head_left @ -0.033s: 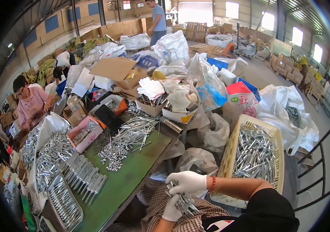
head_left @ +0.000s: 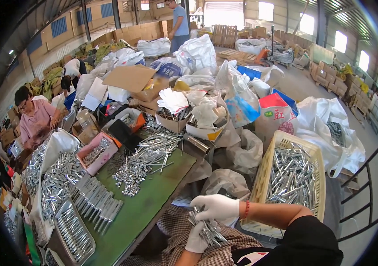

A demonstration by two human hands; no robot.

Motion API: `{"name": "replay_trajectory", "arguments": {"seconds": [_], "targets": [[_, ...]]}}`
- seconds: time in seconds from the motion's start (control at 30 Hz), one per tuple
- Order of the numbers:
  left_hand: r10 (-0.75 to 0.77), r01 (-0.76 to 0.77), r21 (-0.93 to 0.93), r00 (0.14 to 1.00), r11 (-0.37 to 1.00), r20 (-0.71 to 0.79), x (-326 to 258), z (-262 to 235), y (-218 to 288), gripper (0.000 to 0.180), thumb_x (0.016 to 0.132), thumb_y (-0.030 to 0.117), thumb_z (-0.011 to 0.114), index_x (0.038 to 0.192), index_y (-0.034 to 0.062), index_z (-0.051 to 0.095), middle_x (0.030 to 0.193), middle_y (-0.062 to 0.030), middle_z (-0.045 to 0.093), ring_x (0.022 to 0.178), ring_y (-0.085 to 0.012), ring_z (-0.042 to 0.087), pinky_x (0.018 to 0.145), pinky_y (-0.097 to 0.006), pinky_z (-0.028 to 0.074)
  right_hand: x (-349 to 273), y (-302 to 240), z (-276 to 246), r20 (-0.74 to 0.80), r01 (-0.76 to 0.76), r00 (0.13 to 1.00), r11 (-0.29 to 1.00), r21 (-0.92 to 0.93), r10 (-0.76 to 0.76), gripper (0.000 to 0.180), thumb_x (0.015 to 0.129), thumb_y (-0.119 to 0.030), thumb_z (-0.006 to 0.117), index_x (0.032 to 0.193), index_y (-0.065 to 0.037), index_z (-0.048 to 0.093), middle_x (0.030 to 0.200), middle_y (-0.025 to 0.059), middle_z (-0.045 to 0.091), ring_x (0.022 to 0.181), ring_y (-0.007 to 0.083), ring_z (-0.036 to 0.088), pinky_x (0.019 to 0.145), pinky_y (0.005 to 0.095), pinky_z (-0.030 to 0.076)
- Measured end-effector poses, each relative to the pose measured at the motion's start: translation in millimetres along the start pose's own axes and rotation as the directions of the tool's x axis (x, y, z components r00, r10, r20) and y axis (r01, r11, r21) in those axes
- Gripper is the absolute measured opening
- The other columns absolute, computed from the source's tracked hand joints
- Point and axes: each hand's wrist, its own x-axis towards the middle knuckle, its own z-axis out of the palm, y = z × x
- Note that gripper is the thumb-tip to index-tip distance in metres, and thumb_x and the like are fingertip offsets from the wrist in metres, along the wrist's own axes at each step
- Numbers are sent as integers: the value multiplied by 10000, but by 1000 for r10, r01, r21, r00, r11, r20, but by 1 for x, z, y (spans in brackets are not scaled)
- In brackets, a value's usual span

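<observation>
Above my lap, over a brown checked cloth (head_left: 173, 239), both white-gloved hands are closed around one bundle of silver metal bolts (head_left: 210, 232). My left hand (head_left: 195, 241) wraps it from below. My right hand (head_left: 218, 207), with a red bead bracelet at the wrist, grips its upper end. The bolts fan out between the hands; the glove fingers hide part of them. Right of my hands stands a cream plastic crate (head_left: 320, 177) filled with similar silver pieces. On the green tabletop (head_left: 149, 197) to the left lie a heap of small nuts (head_left: 131, 177) and long thin rods (head_left: 158, 148).
Rows of assembled bolts (head_left: 96, 201) and a metal tray (head_left: 92, 246) of bolts lie at the table's left. A pink box (head_left: 95, 168) and white gloves on a carton (head_left: 172, 101) sit farther back. White sacks (head_left: 326, 119) surround the crate. A co-worker in pink (head_left: 38, 117) works at far left.
My right hand has shifted slightly to the right and up on the bundle. My left hand stays around the bolts. A person in blue at the back has moved slightly.
</observation>
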Motion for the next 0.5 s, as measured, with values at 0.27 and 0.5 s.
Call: {"name": "replay_trajectory", "arguments": {"seconds": [0.27,0.5], "targets": [[131,-131,-181,991,975,-11,-4,15,8,420,889,105,569,1299,98,477,1014,-73,613,964,-239,614,883,-461,507,-111,130,-116,-715,-702,687,366,-610,125,129,789,-201,620,827,-114,707,689,96,658,710,303,685,636,455,539],[83,-81,-212,997,974,-3,2,10,7,410,880,67,587,1271,108,472,1016,-70,621,958,-239,631,889,-484,540,-188,169,-76,-310,-545,771,324,-774,557,438,682,-466,757,1014,-187,702,878,152,688,893,338,682,786,437,555]]}}
